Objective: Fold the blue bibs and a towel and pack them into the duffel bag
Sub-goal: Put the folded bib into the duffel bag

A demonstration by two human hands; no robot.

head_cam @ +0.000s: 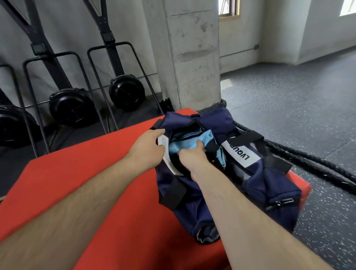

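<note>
In the head view, a navy duffel bag (256, 184) is seen lying on a red padded platform (94, 189), near its right edge and far corner. The bag's top is unzipped and its mouth is held apart. Light blue fabric, the bibs (191, 141), is lodged inside the opening, with a strip of the same blue showing along the right rim. A towel cannot be told apart from it.

The left hand (147, 148) is placed on the bag's left rim, its fingers curled over the edge beside a white printed tag (163, 141); the rim is gripped and drawn leftward. The right hand (192, 156) is set down into the opening, fingers bent round the blue fabric, which is gripped and pressed. Both forearms are stretched across the platform.

A white label (241, 152) with black letters is carried on the bag's side, crossed by black straps (254, 137).

The platform is matte red and smooth. Beyond it a rough concrete pillar (194, 52) is seen, with a thick black rope (306, 155) wound at its foot and laid across the speckled grey rubber floor (314, 98). To the left, black fan-wheel machines (73, 104) are stood upright against a grey wall. Bright windows (228, 2) are set in the far right walls.
</note>
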